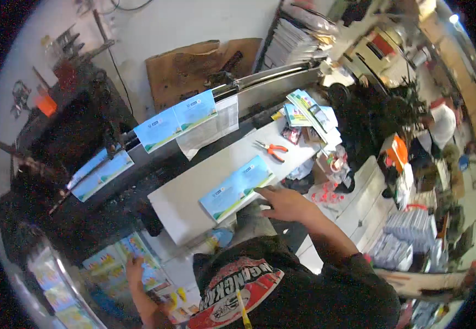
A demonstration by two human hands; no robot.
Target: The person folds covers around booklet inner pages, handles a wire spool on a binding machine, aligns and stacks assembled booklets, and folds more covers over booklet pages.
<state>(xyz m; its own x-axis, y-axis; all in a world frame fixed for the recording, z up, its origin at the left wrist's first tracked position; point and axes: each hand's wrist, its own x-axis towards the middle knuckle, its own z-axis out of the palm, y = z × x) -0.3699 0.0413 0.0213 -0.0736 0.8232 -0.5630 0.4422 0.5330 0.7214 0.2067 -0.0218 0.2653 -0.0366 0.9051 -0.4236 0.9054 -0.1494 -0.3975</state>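
Observation:
A blue-and-green printed booklet (237,188) lies on the white tabletop (178,204) in front of me. My right hand (290,204) is at its near right edge, fingers apart and fingertips touching or just above it. Lower left, my left hand (134,270) is over colourful printed sheets (106,262), its fingers loosely apart; whether it touches them I cannot tell. Pliers with orange handles (272,149) rest on the tabletop behind the booklet. More blue printed sheets (176,122) straddle the long metal rail beyond the table.
A dark machine (79,120) stands at the left, joined to the metal rail (281,77). Booklets (310,114) are heaped at the table's far right end, with crumpled paper and plastic (331,175) beside it. Paper stacks (410,230) stand at right. Another person (440,126) is farther back.

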